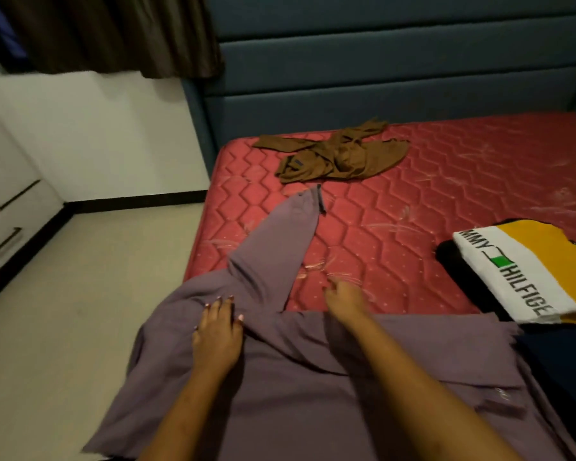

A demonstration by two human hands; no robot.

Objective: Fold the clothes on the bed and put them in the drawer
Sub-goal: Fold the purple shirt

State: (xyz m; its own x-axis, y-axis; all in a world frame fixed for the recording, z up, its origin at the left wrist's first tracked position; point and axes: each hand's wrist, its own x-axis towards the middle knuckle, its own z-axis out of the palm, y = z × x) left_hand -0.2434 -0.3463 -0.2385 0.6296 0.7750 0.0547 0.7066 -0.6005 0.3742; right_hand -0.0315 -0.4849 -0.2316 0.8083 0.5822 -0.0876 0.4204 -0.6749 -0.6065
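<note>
A purple long-sleeved shirt (280, 377) lies spread over the near edge of the red mattress (413, 201), one sleeve stretched toward the bed's middle. My left hand (217, 331) rests flat on the shirt near the shoulder, fingers straight. Just right of the sleeve's base, my right hand (345, 299) hovers at the shirt's top edge, blurred, its fingers loosely bent and holding nothing I can see. A crumpled brown garment (333, 154) lies farther back on the mattress. At the right sits a folded yellow and white shirt (526, 271) with printed letters.
White drawers with dark handles (10, 224) stand at the left across a strip of pale floor (80, 294). A blue padded headboard (379, 61) backs the bed. Dark curtains (113, 31) hang at the upper left. A dark navy cloth (559, 357) lies at the right edge.
</note>
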